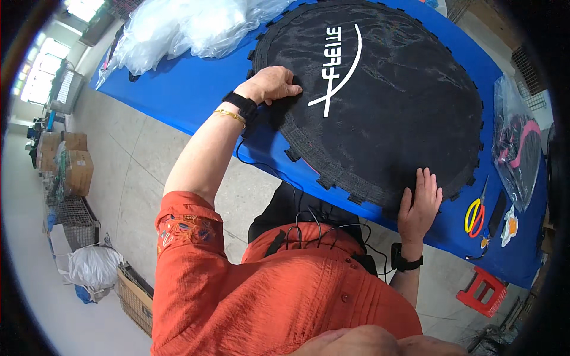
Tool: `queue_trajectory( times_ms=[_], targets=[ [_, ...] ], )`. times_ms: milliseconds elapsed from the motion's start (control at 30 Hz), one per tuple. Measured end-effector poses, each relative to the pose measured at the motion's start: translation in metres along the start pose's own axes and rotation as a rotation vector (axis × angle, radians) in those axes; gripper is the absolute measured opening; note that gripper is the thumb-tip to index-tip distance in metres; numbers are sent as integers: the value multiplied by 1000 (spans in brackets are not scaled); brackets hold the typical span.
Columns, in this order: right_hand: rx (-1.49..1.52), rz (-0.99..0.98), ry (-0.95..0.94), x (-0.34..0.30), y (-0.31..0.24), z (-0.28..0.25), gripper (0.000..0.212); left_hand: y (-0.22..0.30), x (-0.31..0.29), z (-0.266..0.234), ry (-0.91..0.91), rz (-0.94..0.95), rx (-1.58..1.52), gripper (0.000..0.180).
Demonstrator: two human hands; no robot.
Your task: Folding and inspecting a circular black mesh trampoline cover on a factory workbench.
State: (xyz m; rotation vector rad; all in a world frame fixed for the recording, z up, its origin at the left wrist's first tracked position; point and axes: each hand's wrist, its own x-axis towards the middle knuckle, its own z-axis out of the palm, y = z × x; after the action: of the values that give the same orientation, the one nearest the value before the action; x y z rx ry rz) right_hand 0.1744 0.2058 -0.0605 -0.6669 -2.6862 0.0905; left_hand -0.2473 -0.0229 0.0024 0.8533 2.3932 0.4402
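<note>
Curling left hand (272, 84) at black mesh disc (404, 113) (pinching? can't tell), laying right hand (420, 207) flat. Might slide off blue desk (175, 98) if yanked past near edge, tbh.

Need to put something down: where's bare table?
Blue table is bare between crumpled clear plastic and the left hand; narrowly between the round black mesh disc and red-yellow-handled scissors. Clear plastic bag, pink inside, crowds the right.

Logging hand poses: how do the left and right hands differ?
The left hand is curled at the black mat; the right hand lies outstretched at its near edge. The left wrist carries a gold bracelet; the right shows none. Both wrists wear black bands.
</note>
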Motion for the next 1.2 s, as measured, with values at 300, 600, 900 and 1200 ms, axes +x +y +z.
queue_trajectory(
  times_ms=[300,600,900,1200],
  targets=[
    [2,-18,11,1,-1,0,51,19,14,12,41,-66,230,84],
    [12,-12,8,1,-1,-1,51,17,19,14,33,-93,223,87],
    [17,-10,20,1,-2,-1,49,41,9,20,15,-157,360,98],
    [22,-18,27,0,-1,-1,51,47,8,22,9,-141,384,94]
  ],
)
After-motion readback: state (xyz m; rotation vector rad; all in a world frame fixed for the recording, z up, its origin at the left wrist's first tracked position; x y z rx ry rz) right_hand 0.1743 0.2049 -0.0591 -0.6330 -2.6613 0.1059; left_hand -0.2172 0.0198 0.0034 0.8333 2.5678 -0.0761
